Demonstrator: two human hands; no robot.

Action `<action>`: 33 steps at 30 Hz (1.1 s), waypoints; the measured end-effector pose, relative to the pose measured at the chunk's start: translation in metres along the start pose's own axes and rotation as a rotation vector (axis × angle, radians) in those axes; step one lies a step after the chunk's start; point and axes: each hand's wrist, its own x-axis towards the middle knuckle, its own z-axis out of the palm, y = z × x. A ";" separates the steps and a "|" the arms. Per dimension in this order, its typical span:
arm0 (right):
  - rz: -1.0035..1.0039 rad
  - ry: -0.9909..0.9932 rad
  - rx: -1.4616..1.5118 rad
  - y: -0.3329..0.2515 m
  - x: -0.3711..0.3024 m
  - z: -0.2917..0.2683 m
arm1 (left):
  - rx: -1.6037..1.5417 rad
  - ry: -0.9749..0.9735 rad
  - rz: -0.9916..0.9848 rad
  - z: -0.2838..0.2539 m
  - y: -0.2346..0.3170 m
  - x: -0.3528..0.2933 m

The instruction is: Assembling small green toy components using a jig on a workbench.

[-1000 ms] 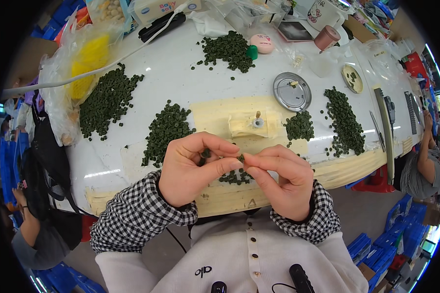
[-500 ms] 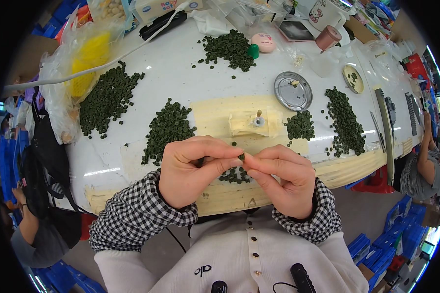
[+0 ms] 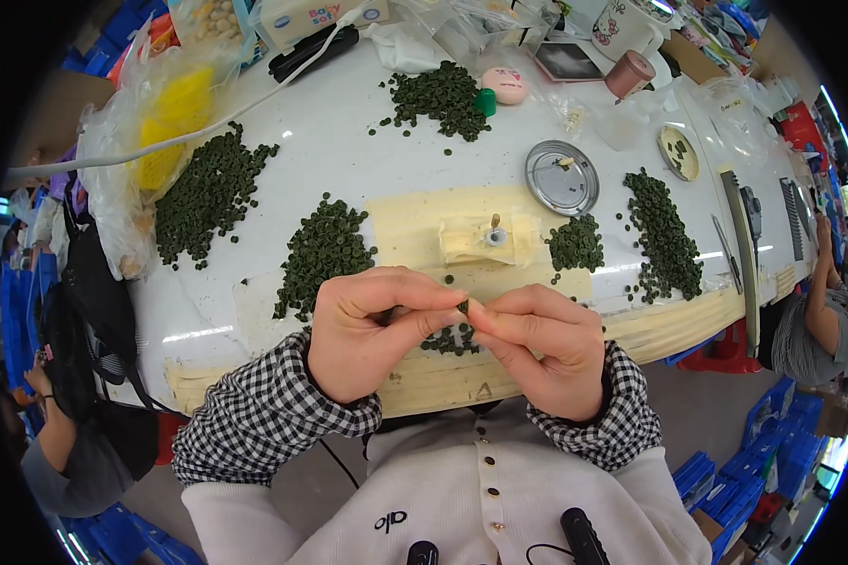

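Observation:
Above the table's near edge, my left hand (image 3: 363, 330) and my right hand (image 3: 551, 348) meet at the fingertips. Between them they pinch one small dark green disc-like piece (image 3: 463, 307), mostly covered by the fingers. Below the fingertips lies a small heap of the same green pieces (image 3: 452, 341), partly hidden by my hands. Just beyond stands a tape-wrapped block (image 3: 471, 247) with a short metal post (image 3: 496, 234) on top. A larger heap of green pieces (image 3: 325, 247) sits beyond my left hand, and a smaller one (image 3: 576, 243) beyond my right.
More green heaps lie at the left (image 3: 207, 193), the back (image 3: 443, 99) and the right (image 3: 667, 240). A round metal lid (image 3: 562, 179), a cream dish (image 3: 678, 153), tweezers (image 3: 725, 250) and a pink tin (image 3: 629, 73) stand around. A white cable (image 3: 170, 141) crosses the left side.

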 end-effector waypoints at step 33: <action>-0.095 0.081 -0.579 0.012 0.055 -0.027 | -0.031 0.048 -0.055 0.002 0.004 0.001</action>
